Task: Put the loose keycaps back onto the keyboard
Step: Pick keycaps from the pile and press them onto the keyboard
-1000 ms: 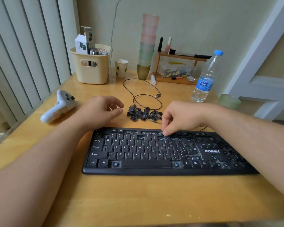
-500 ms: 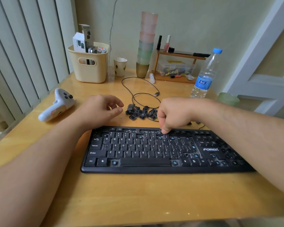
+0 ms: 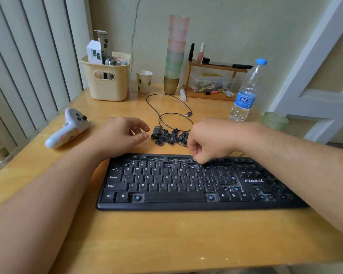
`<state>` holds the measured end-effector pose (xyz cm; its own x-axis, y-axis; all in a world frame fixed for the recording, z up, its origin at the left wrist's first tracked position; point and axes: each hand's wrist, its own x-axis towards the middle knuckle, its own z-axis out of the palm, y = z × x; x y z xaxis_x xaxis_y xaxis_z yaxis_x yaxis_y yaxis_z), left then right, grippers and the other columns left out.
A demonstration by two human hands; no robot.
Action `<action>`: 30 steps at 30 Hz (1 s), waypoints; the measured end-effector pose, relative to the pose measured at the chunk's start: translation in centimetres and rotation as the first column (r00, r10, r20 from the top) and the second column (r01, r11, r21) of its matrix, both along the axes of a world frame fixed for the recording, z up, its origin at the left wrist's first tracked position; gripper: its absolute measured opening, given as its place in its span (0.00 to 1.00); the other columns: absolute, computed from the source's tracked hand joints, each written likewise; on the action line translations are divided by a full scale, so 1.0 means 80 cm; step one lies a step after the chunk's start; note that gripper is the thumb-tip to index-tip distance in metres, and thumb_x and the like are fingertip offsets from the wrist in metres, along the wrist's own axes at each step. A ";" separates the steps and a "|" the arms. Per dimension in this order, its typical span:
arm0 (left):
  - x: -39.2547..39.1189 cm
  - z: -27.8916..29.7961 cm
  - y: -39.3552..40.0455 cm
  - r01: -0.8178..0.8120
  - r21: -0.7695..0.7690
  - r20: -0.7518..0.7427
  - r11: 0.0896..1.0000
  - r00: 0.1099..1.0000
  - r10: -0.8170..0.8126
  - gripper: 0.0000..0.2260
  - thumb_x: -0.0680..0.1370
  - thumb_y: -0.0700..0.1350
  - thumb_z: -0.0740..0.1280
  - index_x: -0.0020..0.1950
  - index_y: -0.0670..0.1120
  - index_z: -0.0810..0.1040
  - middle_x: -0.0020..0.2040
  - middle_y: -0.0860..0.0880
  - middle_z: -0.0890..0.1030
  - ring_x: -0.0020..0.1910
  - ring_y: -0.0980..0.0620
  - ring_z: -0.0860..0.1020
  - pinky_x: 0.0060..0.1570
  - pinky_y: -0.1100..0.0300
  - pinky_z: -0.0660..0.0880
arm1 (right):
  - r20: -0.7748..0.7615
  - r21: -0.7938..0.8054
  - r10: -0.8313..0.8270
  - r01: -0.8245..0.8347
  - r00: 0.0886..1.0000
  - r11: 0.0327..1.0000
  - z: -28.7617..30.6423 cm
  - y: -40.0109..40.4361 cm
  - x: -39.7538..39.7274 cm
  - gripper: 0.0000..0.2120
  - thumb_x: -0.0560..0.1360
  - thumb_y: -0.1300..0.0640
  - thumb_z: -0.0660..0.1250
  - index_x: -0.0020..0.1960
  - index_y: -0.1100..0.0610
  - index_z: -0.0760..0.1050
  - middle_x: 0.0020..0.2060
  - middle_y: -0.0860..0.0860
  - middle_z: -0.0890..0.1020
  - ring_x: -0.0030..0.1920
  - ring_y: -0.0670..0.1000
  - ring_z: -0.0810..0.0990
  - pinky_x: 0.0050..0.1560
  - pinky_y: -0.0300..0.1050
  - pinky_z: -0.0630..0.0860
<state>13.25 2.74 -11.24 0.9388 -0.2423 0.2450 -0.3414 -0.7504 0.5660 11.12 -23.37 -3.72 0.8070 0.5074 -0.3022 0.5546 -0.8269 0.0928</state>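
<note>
Here, the right hand (image 3: 210, 141) is curled into a loose fist, knuckles up, its fingertips pressing down on the top rows of a black keyboard (image 3: 186, 184) near the number keys. Whether a keycap sits under those fingertips cannot be made out. The left hand (image 3: 121, 135) rests on the wooden table (image 3: 166, 238) just beyond the keyboard's far left corner, fingers relaxed and slightly bent, holding nothing.

Between the two hands, on the table just past the keyboard's far edge, lies a small pile of loose keycaps (image 3: 169, 136), black and tumbled together. The keyboard has several bare sockets showing blue stems, along the top rows, beside the space bar and on the right-hand section.

Just beyond the pile, a thin black cable (image 3: 166, 113) loops across the table. Left of the left hand lies a white game controller (image 3: 67, 128). Farther back from the left hand stand a cream basket (image 3: 107, 86) with boxes in it and a paper cup (image 3: 144, 81). Beyond the right hand are a tall stack of pastel cups (image 3: 175, 54), a small wooden shelf (image 3: 212, 80) and a water bottle (image 3: 248, 91).
</note>
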 end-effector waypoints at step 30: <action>-0.001 0.001 -0.001 -0.011 0.013 -0.021 1.000 1.000 0.011 0.09 0.81 0.54 0.69 0.61 0.57 0.83 0.48 0.58 0.81 0.51 0.59 0.78 0.53 0.57 0.74 | -0.071 0.136 -0.094 0.103 0.993 0.985 -0.006 -0.024 0.008 0.03 0.76 0.48 0.74 0.45 0.46 0.85 0.38 0.40 0.85 0.42 0.45 0.83 0.50 0.51 0.82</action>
<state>13.20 2.66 -11.15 0.9462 -0.2351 0.2225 -0.3216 -0.7611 0.5633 11.77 -25.27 -4.19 0.8363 0.4673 -0.2868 0.4711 -0.8800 -0.0601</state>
